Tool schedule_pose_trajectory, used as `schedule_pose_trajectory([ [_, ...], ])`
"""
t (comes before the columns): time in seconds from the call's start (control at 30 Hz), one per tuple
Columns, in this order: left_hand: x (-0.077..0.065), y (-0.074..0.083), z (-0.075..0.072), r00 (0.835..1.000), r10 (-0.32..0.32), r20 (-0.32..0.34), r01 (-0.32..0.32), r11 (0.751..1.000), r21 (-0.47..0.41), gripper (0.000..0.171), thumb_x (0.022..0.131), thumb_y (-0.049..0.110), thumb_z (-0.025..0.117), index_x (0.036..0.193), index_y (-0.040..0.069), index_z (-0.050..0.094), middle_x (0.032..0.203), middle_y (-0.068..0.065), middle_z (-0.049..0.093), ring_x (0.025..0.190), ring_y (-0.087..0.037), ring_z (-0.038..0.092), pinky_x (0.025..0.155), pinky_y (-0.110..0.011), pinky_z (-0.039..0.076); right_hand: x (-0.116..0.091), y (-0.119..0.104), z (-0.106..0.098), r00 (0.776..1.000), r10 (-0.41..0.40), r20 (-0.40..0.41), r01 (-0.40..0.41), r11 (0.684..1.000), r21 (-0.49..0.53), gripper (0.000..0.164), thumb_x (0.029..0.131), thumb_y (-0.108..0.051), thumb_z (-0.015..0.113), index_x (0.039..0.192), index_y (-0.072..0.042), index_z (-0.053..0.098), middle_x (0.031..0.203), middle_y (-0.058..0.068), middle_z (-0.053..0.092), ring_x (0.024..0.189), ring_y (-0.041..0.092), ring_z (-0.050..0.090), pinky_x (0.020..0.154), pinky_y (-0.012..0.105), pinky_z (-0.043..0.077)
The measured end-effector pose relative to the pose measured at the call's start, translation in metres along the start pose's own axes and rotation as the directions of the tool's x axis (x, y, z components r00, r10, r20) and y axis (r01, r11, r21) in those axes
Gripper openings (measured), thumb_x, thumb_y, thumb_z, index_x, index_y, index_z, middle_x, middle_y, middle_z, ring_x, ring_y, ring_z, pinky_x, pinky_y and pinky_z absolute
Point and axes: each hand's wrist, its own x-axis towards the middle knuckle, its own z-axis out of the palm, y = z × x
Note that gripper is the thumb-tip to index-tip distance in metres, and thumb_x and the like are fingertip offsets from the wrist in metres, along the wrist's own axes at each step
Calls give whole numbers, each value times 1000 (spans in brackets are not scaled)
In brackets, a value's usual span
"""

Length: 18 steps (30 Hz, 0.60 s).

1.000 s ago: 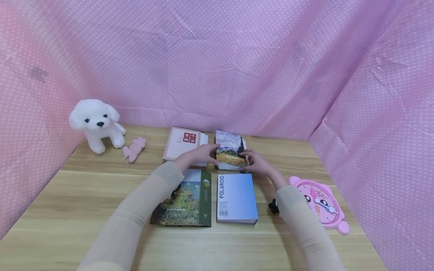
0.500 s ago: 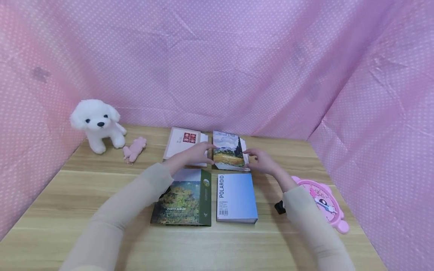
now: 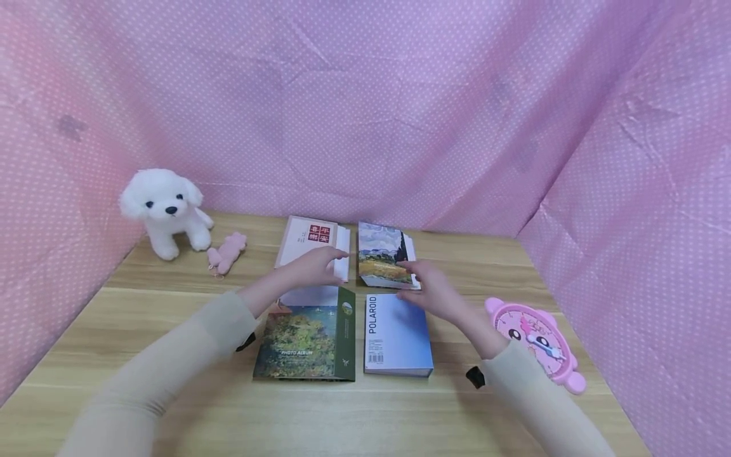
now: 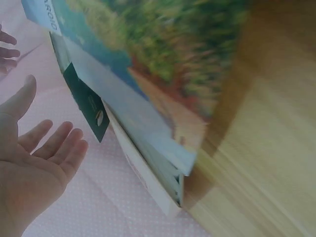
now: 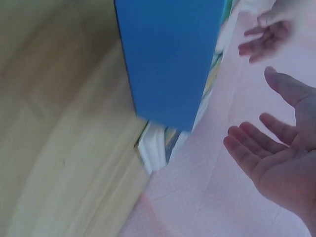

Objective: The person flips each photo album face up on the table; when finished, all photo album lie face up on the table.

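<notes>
My left hand (image 3: 311,268) hangs over the gap between a cream album with red characters (image 3: 299,238) and a green photo album (image 3: 305,336), its fingers relaxed and holding nothing. Over the right edge of a landscape-painting album (image 3: 379,254) and the top of a blue Polaroid album (image 3: 400,333) is my right hand (image 3: 436,292), fingers loosely extended. In the left wrist view the left hand (image 4: 39,163) is spread with nothing in its palm. Likewise the right hand (image 5: 281,153) shows bare in the right wrist view, apart from the blue album (image 5: 168,59).
A white plush dog (image 3: 165,212) stands at the back left of the wooden table (image 3: 342,419), beside a small pink plush toy (image 3: 228,252). On the right lies a pink toy clock (image 3: 533,343). Pink dotted cloth (image 3: 365,114) hangs behind and along both sides.
The landscape album has shifted slightly left and been let go. My left hand has drawn away to the left, while my right hand has come back toward me, over the blue album's top edge.
</notes>
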Motion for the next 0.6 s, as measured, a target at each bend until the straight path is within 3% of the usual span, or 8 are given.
schedule_pose_trajectory([
  [0.23,-19,-4,4,999,-7,-44,10,998,57,68,82,32,73,137,1,46,132,-18,54,123,-34,49,105,-47,40,-17,-26,20,999,10,-39,-9,1000,21,71,76,-23,80,134,0,47,129,18,55,108,35,59,89,42,53],
  [0.43,-31,-5,12,997,-15,-73,21,996,87,64,83,34,72,134,2,50,130,-16,55,120,-33,51,103,-46,42,-30,-49,38,1000,6,-20,-6,1000,-3,74,74,-29,81,136,-4,46,134,13,53,121,30,52,101,43,44],
  [0.6,-41,-5,22,995,-33,-97,42,995,92,63,80,37,74,130,4,54,125,-13,58,115,-32,54,98,-46,46,-39,-63,54,999,-30,20,30,999,-12,77,74,-32,81,135,-2,46,134,14,52,124,30,49,105,42,41],
])
